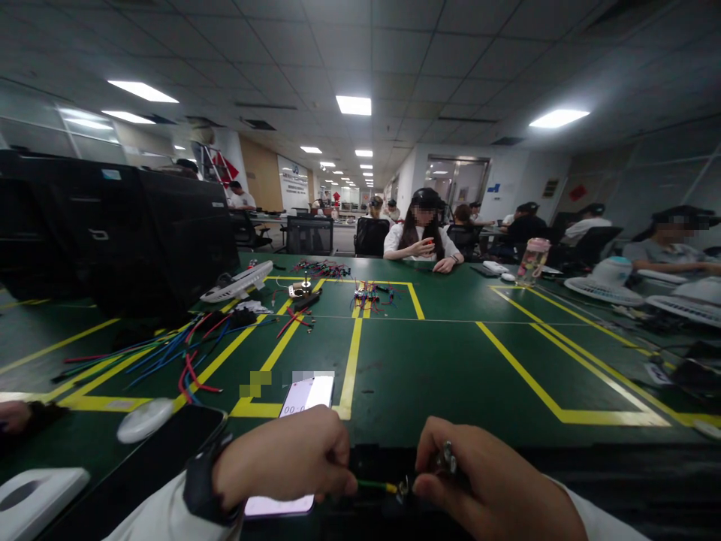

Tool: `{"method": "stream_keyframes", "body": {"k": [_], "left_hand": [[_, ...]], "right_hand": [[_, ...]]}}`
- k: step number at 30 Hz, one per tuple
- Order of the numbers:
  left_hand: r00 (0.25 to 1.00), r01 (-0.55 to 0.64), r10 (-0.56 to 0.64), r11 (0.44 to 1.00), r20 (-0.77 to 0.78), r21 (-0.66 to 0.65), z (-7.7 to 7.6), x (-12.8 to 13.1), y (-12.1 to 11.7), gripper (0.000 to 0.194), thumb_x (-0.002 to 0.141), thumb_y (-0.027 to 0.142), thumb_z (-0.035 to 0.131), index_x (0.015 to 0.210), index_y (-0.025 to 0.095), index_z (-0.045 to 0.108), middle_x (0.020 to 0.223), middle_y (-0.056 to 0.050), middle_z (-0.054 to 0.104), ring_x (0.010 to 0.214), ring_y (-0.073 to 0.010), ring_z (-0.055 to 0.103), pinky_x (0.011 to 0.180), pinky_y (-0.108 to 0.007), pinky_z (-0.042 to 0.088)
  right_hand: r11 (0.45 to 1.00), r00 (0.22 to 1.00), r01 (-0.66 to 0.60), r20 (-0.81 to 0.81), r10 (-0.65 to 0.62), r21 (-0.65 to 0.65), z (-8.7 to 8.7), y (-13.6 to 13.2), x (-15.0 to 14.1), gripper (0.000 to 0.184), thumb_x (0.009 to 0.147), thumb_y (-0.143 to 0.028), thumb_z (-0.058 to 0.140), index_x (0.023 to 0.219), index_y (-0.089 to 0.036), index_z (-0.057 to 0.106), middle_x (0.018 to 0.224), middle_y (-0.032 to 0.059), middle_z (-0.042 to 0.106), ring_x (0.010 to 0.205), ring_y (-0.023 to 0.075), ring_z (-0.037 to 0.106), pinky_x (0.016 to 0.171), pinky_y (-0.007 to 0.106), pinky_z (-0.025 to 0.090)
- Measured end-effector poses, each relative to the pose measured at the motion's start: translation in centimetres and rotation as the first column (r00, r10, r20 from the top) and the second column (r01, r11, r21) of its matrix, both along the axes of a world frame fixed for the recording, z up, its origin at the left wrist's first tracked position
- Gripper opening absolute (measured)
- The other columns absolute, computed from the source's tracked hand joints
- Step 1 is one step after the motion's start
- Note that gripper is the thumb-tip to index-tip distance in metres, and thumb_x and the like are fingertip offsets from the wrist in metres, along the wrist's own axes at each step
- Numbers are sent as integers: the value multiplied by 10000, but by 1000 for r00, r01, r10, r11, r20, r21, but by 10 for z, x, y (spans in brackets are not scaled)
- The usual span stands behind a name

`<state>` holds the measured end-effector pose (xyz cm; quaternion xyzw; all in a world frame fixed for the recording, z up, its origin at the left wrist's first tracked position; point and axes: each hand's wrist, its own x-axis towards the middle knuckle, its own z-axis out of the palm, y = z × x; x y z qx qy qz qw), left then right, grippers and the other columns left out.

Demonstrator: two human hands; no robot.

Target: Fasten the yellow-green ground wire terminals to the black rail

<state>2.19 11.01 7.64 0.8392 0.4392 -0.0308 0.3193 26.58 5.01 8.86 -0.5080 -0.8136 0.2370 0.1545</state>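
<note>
My left hand (287, 454) is closed, pinching a short green-and-yellow wire (376, 486) that points to the right. The wire's yellow end meets a small metal piece (402, 488) at the fingertips of my right hand (484, 473). My right hand is closed too, with a silvery metal part (449, 456) showing between thumb and forefinger; its exact kind is unclear. Whether both metal bits belong to one part, I cannot tell. Under my left wrist lies a lit phone (304, 394) with large digits, partly covered by the hand.
Loose red, blue and green wires (191, 357) lie at the left near black computer cases (118, 233). A small motor (304, 287) and a cluster of wired parts (372, 297) sit mid-table. A person (425, 233) sits opposite. A bottle (532, 261) and fans (605, 282) stand at the right.
</note>
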Motion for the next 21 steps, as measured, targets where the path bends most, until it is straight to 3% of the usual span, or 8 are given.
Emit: {"method": "stream_keyframes", "body": {"k": [8, 13, 21], "left_hand": [[1000, -8, 8, 1000, -4, 23, 3, 0, -1, 223, 749, 343, 634, 643, 177, 739, 473, 44, 511, 429, -111, 439, 399, -233, 272], [1000, -6, 6, 1000, -8, 5, 1, -1, 1, 233, 758, 349, 632, 641, 176, 736, 479, 37, 531, 432, -111, 450, 406, -235, 289], [1000, -10, 10, 1000, -7, -5, 2, 0, -1, 230, 758, 338, 623, 648, 179, 748, 503, 23, 585, 449, -113, 471, 418, -227, 309]], "right_hand": [[999, 999, -38, -9, 38, -9, 10, -6, 3, 109, 829, -129, 598, 857, -223, 644, 836, -12, 712, 769, 166, 647, 666, 250, 437], [1000, 999, -4, -39, 5, 24, 14, -3, 9, 78, 900, -214, 525, 873, -208, 598, 788, 7, 665, 713, 162, 604, 639, 258, 442], [1000, 1000, -3, -24, 3, 16, 4, -1, 3, 83, 870, -268, 568, 851, -192, 595, 748, 40, 685, 668, 187, 618, 589, 271, 417]]}}
